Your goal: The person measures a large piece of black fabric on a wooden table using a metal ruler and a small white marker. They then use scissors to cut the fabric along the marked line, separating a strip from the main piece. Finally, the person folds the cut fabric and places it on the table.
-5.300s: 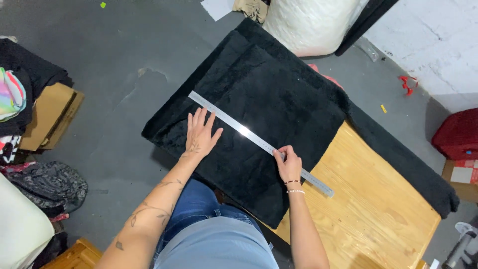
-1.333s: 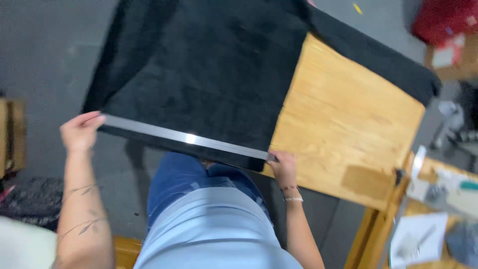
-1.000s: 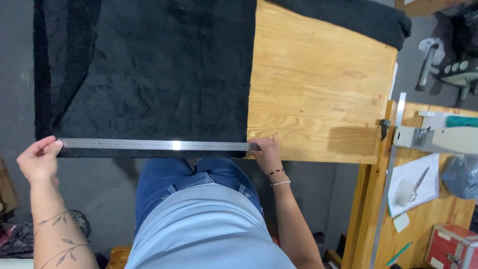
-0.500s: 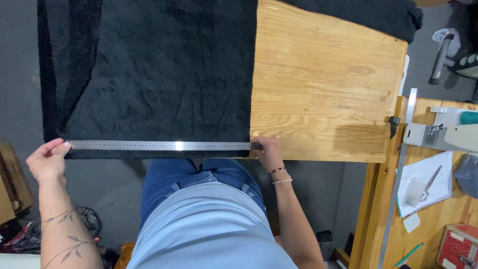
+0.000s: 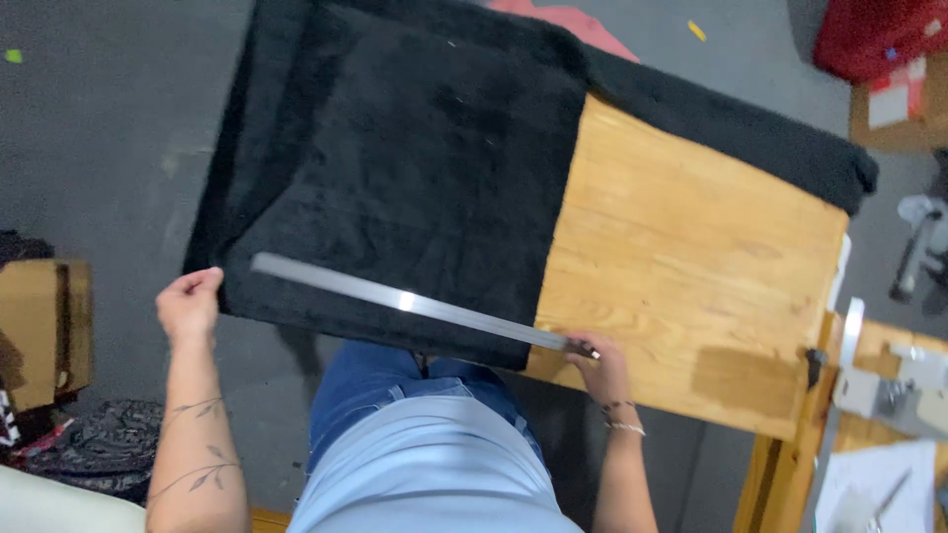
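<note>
Fingers (image 5: pixel 592 357) on ruler (image 5: pixel 410 302) along fabric (image 5: pixel 415 188) edge.

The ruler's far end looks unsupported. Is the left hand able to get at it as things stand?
Probably yes: the left hand sits at the black fabric's corner, beside the metal ruler's free end, with nothing between them.
</note>
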